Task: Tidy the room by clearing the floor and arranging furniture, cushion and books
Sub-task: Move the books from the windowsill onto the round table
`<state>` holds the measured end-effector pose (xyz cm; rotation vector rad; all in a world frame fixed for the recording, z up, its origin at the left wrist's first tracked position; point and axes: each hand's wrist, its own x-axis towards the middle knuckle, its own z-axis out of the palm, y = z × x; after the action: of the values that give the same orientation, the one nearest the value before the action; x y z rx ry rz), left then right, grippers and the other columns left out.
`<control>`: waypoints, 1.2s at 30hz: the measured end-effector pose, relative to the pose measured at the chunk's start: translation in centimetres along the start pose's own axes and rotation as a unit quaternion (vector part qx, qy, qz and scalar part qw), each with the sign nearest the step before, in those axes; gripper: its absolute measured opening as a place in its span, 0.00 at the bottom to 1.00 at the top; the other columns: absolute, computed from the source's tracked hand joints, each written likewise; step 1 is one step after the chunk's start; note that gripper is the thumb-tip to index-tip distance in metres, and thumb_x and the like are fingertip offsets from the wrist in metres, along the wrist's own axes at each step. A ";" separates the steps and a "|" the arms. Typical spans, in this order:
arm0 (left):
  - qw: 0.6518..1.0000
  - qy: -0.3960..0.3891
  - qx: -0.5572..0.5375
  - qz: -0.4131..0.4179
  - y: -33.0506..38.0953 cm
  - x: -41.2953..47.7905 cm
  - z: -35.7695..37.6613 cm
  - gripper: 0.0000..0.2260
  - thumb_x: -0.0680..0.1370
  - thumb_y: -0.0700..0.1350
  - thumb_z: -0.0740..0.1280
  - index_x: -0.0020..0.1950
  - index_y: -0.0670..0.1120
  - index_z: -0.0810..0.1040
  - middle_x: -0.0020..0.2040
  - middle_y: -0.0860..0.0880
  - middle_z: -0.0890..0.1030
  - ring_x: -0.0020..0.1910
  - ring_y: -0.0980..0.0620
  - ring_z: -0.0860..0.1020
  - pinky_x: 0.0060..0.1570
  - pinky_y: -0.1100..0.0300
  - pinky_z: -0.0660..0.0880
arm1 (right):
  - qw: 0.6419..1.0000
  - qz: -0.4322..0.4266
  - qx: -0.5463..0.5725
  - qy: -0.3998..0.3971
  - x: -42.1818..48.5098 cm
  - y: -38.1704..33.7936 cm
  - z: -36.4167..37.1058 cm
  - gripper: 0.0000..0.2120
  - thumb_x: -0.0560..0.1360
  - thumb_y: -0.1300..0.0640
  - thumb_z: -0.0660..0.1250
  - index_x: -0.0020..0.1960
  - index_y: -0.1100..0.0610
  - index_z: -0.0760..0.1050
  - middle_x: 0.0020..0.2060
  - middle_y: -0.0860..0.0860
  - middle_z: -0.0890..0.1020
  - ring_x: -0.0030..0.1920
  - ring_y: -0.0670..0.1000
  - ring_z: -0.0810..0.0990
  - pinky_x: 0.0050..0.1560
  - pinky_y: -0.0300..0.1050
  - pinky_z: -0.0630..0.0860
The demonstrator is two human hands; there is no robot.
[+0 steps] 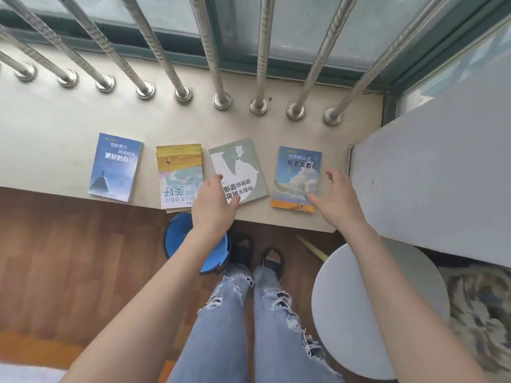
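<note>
Books: four lie flat in a row on the sill [55, 120], mid-frame. From frame left: blue book [116, 167], yellow book [179, 175], green book [240, 167], sky book [297, 175]. They sit close together, and I see gaps between all of them. The green one is skewed. Yellow and green have their titles upside down to the person; the other two read upright.

Left hand [214, 200]: fingers loose and spread, holding nothing, its fingertips [235, 201] over the green book's lower corner. Contact or hover: cannot tell.
Right hand [336, 200]: spread wide, holding nothing, just beside the sky book's right edge.

Judged step: gathering the row into one stack. To do it well:
- slide the outer books inward rather than lifting each
- turn the two inverted ones so the covers agree
- square the edges, keeping back from the sill's lip, since the yellow book already reaches it

Bucket [179, 239]: blue, on the floor right under that lip, so a slipped book could drop in. The part that shows is plain blue inside; the forearm hides the rest.

Further out: a white stool [345, 299] at lower right, and a blurred patterned thing [481, 313] at the right edge, possibly the cushion
</note>
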<state>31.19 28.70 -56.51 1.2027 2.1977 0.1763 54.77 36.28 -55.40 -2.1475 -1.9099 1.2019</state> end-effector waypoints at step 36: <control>0.932 0.075 -0.169 -0.310 -5.9 11.9 17.7 0.30 0.69 0.56 0.73 0.64 0.43 0.68 0.63 0.45 0.68 0.62 0.43 0.72 0.64 0.48 0.69 | 0.958 0.254 0.107 0.081 11.0 9.3 17.6 0.52 0.72 0.49 0.74 0.79 0.59 0.40 0.78 0.58 0.48 0.78 0.59 0.47 0.76 0.52 0.50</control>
<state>32.55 31.76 -78.38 0.2861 2.4364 0.3700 52.39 35.36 -78.00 -2.5936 -1.1345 1.1729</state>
